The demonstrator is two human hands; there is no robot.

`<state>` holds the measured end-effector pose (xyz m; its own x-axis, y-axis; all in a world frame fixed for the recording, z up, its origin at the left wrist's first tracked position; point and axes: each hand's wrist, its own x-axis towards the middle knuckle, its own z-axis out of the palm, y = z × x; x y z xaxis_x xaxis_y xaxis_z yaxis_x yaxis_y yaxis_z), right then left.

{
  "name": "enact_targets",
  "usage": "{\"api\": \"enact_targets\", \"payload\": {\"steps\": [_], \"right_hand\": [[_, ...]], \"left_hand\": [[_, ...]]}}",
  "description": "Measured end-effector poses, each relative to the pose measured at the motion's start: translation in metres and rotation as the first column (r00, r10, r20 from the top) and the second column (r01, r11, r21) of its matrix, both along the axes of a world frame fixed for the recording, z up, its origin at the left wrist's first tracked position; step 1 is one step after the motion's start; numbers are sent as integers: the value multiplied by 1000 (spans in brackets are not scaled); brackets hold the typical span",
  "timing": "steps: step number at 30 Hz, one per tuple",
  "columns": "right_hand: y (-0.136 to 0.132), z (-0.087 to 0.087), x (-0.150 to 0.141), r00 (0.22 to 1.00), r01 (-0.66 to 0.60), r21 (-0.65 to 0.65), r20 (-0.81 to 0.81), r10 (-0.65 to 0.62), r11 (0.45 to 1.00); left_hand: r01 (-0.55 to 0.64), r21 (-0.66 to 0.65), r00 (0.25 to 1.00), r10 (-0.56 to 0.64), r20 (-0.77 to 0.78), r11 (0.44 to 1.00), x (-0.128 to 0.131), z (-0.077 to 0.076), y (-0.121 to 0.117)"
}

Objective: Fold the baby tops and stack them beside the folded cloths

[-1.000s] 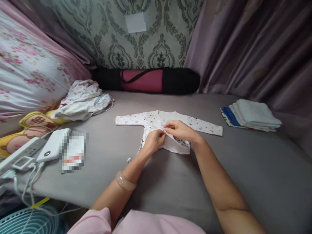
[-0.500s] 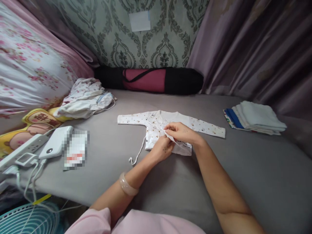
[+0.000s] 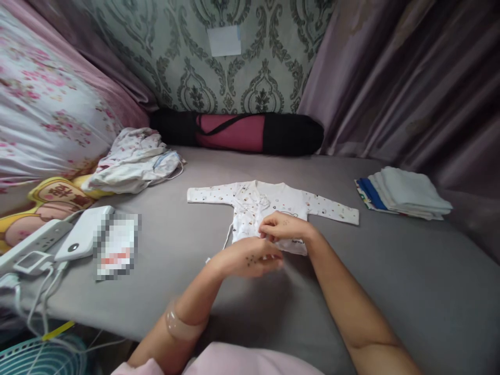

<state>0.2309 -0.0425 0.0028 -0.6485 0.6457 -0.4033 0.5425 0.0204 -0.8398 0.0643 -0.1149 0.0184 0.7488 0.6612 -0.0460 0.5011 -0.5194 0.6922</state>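
Observation:
A small white baby shirt with tiny coloured prints lies flat on the grey bed sheet, sleeves spread left and right. My right hand rests on its lower hem with fingers curled, pinching the fabric or a tie string. My left hand is just below the hem, fingers pressed together near the right hand; what it holds is hidden. A thin white tie string trails from the shirt's left side. A pale bangle sits on my left wrist.
A heap of unfolded baby clothes lies at the back left. Folded cloths are stacked at the right. A white power bank, power strip and cables sit at the left edge. A rolled black-and-pink mat lies along the wall.
Both hands have moved down from the shirt's middle to its lower hem. The left hand has drawn back toward me and turned sideways. The shirt front now lies closed and flat.

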Motion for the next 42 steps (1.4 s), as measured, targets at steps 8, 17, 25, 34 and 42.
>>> {"api": "enact_targets", "payload": {"steps": [8, 17, 25, 34, 42], "right_hand": [[34, -9, 18, 907, 414, 227, -19, -421, 881], [49, -27, -15, 814, 485, 413, 110, -571, 771], [27, -27, -39, 739, 357, 584, 302, -602, 730], [29, -27, -37, 679, 376, 622, 320, -661, 687], [37, -32, -28, 696, 416, 593, 279, -662, 689]], "left_hand": [[-530, 35, 848, 530, 3, 847, -26, -15, 40], [-655, -83, 744, 660, 104, 751, -4, -28, 124], [-717, -41, 695, 718, 38, 696, 11, -62, 138], [-671, -37, 741, 670, -40, 741, 9, -55, 136], [-698, 79, 706, 702, -89, 712, 15, -58, 135]]}}
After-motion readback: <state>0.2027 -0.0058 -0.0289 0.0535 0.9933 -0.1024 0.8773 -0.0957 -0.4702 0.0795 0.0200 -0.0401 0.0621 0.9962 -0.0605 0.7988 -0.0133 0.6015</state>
